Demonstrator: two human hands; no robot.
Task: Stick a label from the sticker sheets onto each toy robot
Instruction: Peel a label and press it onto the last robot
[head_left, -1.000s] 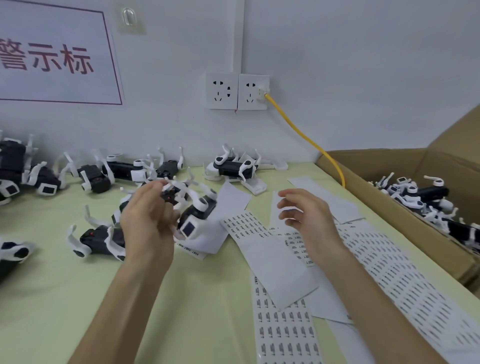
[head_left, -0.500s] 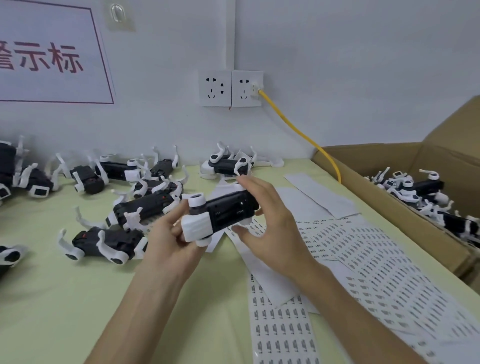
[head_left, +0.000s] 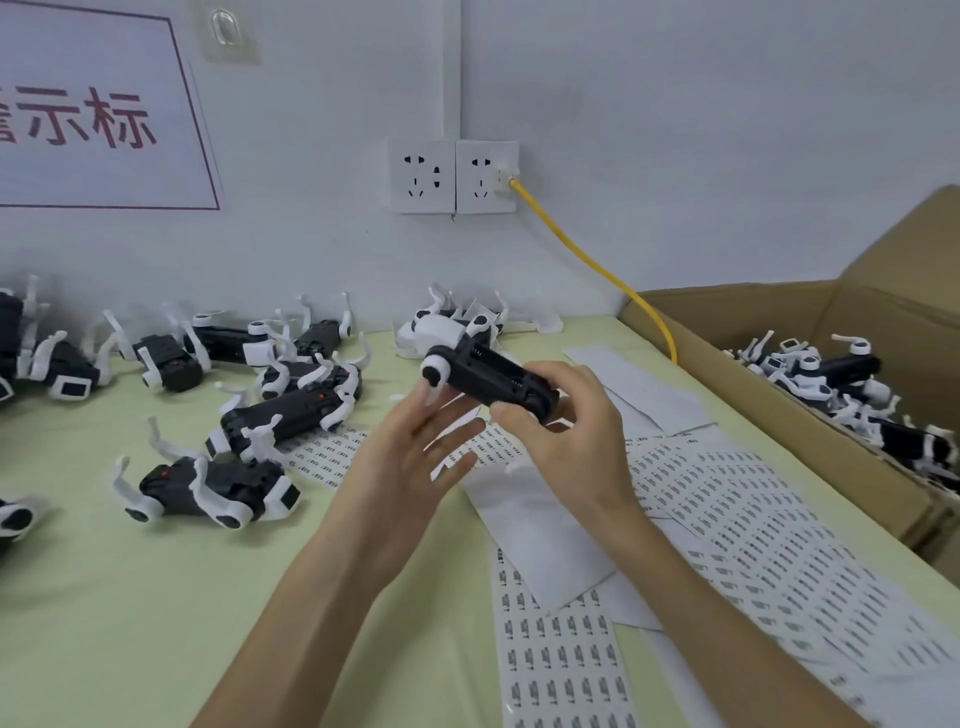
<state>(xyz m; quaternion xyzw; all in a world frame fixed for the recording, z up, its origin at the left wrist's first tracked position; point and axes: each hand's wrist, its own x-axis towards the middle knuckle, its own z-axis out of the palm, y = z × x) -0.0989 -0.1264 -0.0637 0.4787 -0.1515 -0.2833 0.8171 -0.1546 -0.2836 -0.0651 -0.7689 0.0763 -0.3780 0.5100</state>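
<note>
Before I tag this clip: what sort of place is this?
Likely a small factory labelling or packing bench: many identical toy robots lie about the table, a cardboard box holds more, and printed sticker sheets are spread beside them.

The person is showing two bare forearms (head_left: 332, 587), uncovered from the picture's lower edge to the wrists. The left hand (head_left: 410, 460) and the right hand (head_left: 569, 434) are likewise going bare, with slim fingers.

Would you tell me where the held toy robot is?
Centre of the head view: the right hand grips the toy robot above the sticker sheets, the left hand beside it.
</note>
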